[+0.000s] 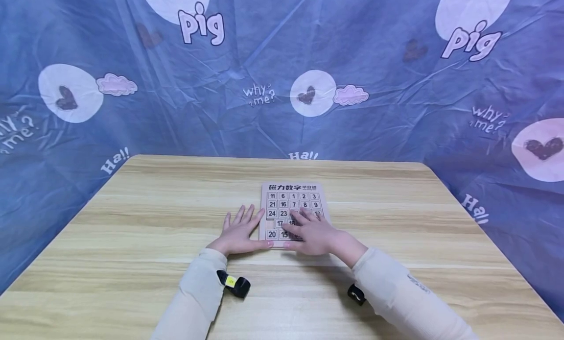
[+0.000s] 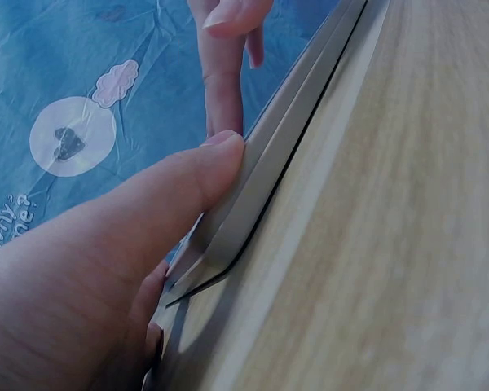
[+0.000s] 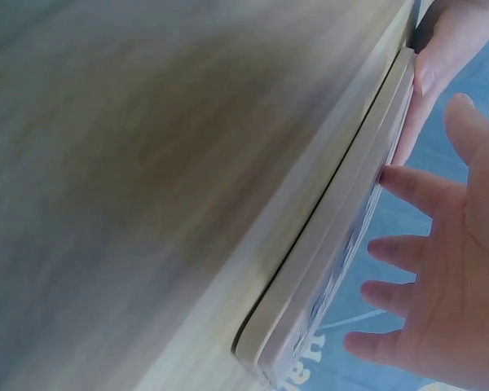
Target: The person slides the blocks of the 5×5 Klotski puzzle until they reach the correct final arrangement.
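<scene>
A flat sliding number puzzle (image 1: 263,198) with square numbered tiles lies on the wooden table. The top row reads 11, 6, 1, 2, 3, and a gap shows at the left end of the fourth row. My left hand (image 1: 240,234) lies spread at the puzzle's left side, its thumb (image 2: 216,167) resting on the near left rim. Over the lower right tiles is my right hand (image 1: 315,233), fingers spread, hiding several numbers. In the right wrist view its index fingertip (image 3: 391,175) touches the puzzle's face, while the other fingers hover above the tiles.
The wooden table (image 1: 154,222) stretches around the puzzle on all sides. Behind it hangs a blue patterned cloth (image 1: 246,124) with printed words and hearts. A black strap camera (image 1: 238,286) sits on the left wrist, and another black device (image 1: 356,294) on the right.
</scene>
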`<action>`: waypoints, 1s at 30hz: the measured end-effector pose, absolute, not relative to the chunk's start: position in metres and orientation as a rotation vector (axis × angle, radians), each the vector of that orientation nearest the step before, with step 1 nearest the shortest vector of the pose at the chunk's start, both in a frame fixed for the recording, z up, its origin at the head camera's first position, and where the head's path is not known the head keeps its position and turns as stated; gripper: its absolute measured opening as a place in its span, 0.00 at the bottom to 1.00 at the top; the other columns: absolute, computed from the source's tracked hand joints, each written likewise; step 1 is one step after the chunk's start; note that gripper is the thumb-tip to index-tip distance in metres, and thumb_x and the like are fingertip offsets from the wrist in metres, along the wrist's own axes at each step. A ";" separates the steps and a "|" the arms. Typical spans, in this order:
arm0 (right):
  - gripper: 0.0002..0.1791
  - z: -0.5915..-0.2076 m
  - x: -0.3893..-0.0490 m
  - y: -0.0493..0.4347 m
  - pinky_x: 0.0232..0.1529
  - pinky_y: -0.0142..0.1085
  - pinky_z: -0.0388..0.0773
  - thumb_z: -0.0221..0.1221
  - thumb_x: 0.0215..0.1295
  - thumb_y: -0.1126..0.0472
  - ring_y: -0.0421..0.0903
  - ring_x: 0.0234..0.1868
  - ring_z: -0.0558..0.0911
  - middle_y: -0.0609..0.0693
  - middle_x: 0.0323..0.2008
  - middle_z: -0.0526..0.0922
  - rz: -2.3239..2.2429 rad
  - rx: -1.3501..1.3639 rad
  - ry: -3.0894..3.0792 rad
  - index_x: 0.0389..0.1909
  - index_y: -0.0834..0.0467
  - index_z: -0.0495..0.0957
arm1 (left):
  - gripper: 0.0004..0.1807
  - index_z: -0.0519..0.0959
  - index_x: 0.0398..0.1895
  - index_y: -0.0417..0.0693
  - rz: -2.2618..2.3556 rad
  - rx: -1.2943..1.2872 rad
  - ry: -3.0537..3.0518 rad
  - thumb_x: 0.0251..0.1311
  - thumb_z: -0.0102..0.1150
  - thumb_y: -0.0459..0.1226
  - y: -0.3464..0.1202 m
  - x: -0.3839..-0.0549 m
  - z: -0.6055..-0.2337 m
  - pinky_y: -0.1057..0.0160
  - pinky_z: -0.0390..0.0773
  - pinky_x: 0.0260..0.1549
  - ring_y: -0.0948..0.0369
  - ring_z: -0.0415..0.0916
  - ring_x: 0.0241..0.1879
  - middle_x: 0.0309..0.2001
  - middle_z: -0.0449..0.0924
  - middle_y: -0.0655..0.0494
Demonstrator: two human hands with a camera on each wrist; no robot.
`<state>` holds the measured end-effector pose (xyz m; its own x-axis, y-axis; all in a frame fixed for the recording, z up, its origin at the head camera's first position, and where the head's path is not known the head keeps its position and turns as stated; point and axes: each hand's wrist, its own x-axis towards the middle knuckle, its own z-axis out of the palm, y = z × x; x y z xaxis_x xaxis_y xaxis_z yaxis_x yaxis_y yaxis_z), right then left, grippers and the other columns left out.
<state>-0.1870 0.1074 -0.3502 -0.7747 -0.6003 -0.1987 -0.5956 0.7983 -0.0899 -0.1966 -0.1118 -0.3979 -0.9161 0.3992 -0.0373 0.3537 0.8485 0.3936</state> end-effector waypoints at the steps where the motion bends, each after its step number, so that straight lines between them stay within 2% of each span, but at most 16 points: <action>1: 0.34 -0.350 -0.187 0.109 0.54 0.59 0.43 0.36 0.56 0.32 0.59 0.63 0.43 0.55 0.65 0.46 -0.027 -0.930 2.772 0.62 0.44 0.58 | 0.52 0.45 0.66 0.57 0.580 0.593 2.907 0.39 0.43 0.71 -0.112 -0.196 -0.398 0.43 0.25 0.54 0.49 0.28 0.63 0.66 0.37 0.47; 17: 0.35 -0.348 -0.178 0.112 0.55 0.59 0.43 0.35 0.58 0.33 0.59 0.63 0.43 0.55 0.65 0.46 -0.031 -0.995 2.774 0.62 0.47 0.58 | 0.52 0.45 0.66 0.57 0.580 0.594 2.906 0.39 0.44 0.70 -0.111 -0.197 -0.399 0.43 0.26 0.54 0.49 0.28 0.63 0.66 0.37 0.46; 24: 0.34 -0.345 -0.165 0.105 0.55 0.58 0.43 0.34 0.58 0.32 0.59 0.63 0.44 0.56 0.64 0.46 -0.019 -1.134 2.721 0.62 0.44 0.58 | 0.52 0.45 0.67 0.57 0.579 0.599 2.908 0.40 0.44 0.70 -0.111 -0.197 -0.399 0.42 0.26 0.53 0.49 0.28 0.63 0.66 0.36 0.46; 30: 0.33 -0.347 -0.165 0.101 0.54 0.59 0.43 0.35 0.58 0.33 0.59 0.63 0.44 0.56 0.65 0.46 -0.021 -1.114 2.718 0.61 0.44 0.60 | 0.52 0.44 0.67 0.57 0.570 0.597 2.910 0.40 0.44 0.70 -0.112 -0.197 -0.399 0.43 0.25 0.53 0.49 0.28 0.63 0.66 0.36 0.46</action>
